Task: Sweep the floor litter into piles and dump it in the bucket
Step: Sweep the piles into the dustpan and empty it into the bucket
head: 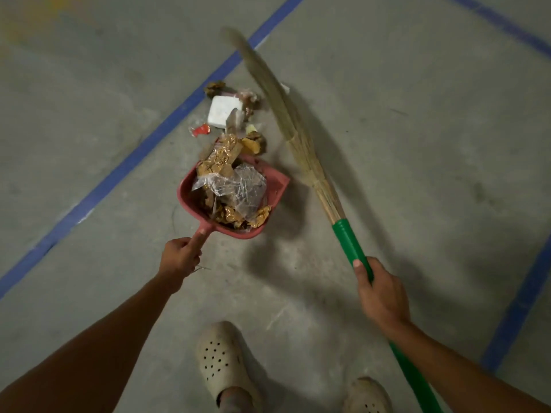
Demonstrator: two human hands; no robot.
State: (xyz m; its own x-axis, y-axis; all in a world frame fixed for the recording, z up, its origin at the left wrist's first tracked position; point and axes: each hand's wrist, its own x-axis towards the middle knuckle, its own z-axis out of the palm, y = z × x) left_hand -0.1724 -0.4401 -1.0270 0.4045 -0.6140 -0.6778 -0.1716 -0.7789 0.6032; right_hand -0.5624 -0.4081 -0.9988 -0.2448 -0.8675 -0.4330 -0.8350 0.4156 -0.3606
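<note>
Right forearm point(465, 362) crosses broom handle point(350, 242); bristle tip point(238, 43) blurred.

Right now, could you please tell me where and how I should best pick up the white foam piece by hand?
Probably by its bare left edge, reaching in from the blue line's side. The foam piece lies flat past the dustpan; scraps overlap its right edge and the broom hangs just beyond, so the left is free.

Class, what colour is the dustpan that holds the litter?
Red, or pinkish red: the dustpan shows best in the head view.
</note>
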